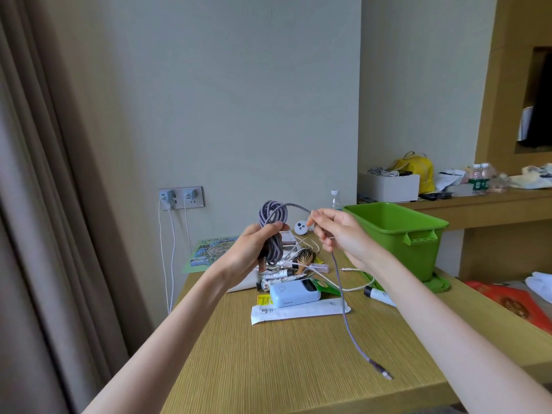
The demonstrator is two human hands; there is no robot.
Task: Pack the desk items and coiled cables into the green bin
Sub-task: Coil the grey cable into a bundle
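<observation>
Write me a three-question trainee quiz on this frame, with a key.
1. True or false: the cable already lies in the bin.
2. The left hand grips: A the cable's coiled part; B the bin's rim; C nothing.
3. What does the right hand pinch?

Key: 1 false, because the cable is held above the desk. 2 A. 3 The cable's loose strand, whose plug end hangs over the desk.
</observation>
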